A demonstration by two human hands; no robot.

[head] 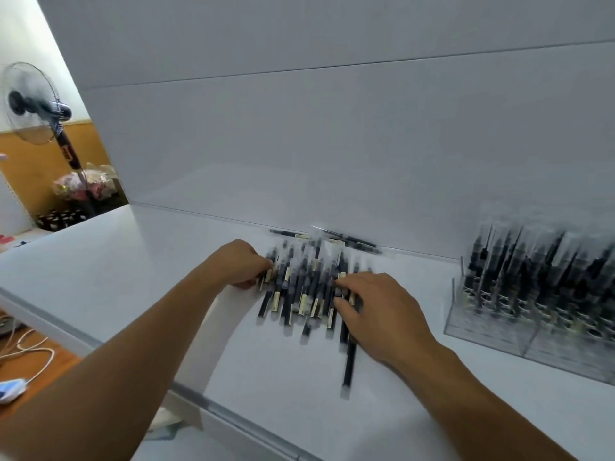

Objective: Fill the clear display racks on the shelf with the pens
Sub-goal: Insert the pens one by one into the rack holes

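Observation:
A loose pile of dark pens (307, 291) with pale labels lies on the white shelf (133, 271), blurred by motion. My left hand (241, 264) is at the pile's left edge, its fingers curled round a few pens. My right hand (372, 307) lies on the pile's right side with fingertips curled on the pens. One long dark pen (348, 364) sticks out toward the front edge. At the right stands a clear display rack (499, 331) holding several upright dark pens.
Two or three stray pens (352, 242) lie against the shelf's white back wall. A standing fan (36, 104) and bags are at the far left, beyond the shelf end. Cables and a power strip (11, 389) lie on the floor below left.

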